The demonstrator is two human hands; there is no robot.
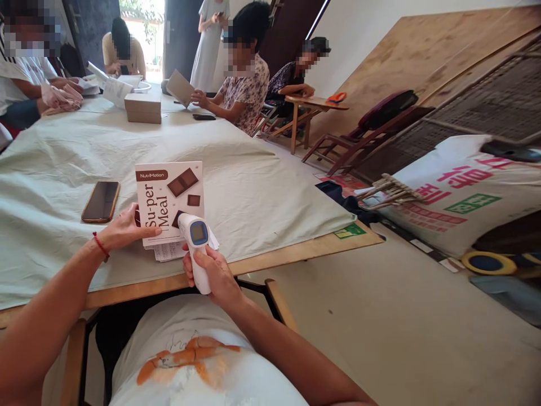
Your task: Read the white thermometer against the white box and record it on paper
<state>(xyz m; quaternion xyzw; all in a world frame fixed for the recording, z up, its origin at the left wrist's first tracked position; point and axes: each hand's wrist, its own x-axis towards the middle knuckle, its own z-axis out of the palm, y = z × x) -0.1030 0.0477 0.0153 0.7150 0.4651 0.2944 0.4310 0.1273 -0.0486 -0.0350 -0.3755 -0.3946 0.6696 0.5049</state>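
My left hand (124, 228), with a red cord on its wrist, grips the left edge of a white and brown "Su-per Meal" box (171, 183). The thumb lies across the printed front, which faces me. In my right hand (213, 270) is a white infrared thermometer (200, 268), its fingers wrapped round the handle. The thermometer's head, with a blue-rimmed screen, points at the box and overlaps its lower right part. Under the box lie some printed papers (167, 252), partly covered. A smartphone (101, 201) rests face up on the cloth, left of the box.
A pale cloth (253, 186) covers the table, whose wooden edge (296, 256) is nearest me. Farther back stand stacked brown boxes (142, 108). Several people sit or stand around; one holds a board (180, 87). Right are a chair (367, 132) and a large printed sack (448, 192).
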